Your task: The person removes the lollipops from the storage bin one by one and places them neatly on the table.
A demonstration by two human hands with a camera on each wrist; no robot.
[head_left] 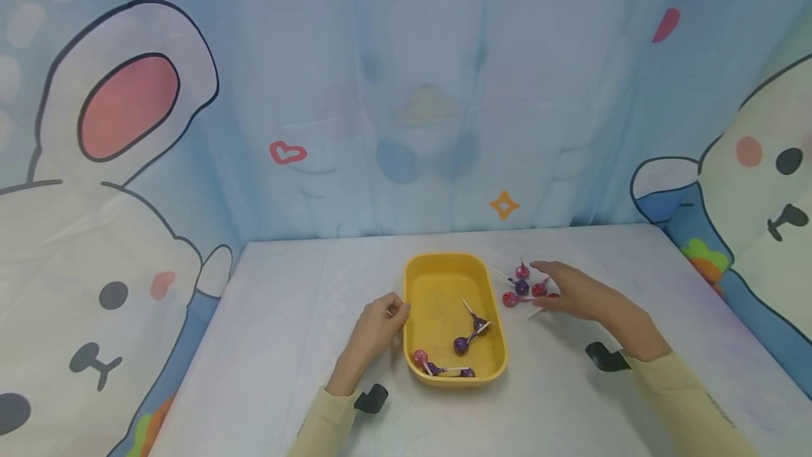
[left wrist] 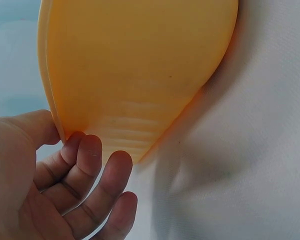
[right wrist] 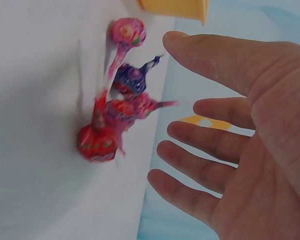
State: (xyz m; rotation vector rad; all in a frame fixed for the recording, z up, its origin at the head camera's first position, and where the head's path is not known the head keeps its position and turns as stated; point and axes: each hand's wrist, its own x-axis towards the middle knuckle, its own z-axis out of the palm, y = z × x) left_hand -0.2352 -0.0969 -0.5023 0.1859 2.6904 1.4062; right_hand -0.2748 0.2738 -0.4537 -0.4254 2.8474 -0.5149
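Left hand (head_left: 373, 330) pinches the yellow tray (head_left: 436, 291).

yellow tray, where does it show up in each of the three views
Head: yellow tray below centre, slightly right, whole, left hand at its left rim.
Left wrist: large, across the upper middle, cut off by the top edge.
Right wrist: only part, top edge, just right of centre.
Shared landmark: white tabletop.

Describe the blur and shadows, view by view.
Head: a soft shadow on the table below the right hand; left wrist: a soft shadow beside the yellow tray; right wrist: the wrapped lollipops look blurred, the hand sharper.
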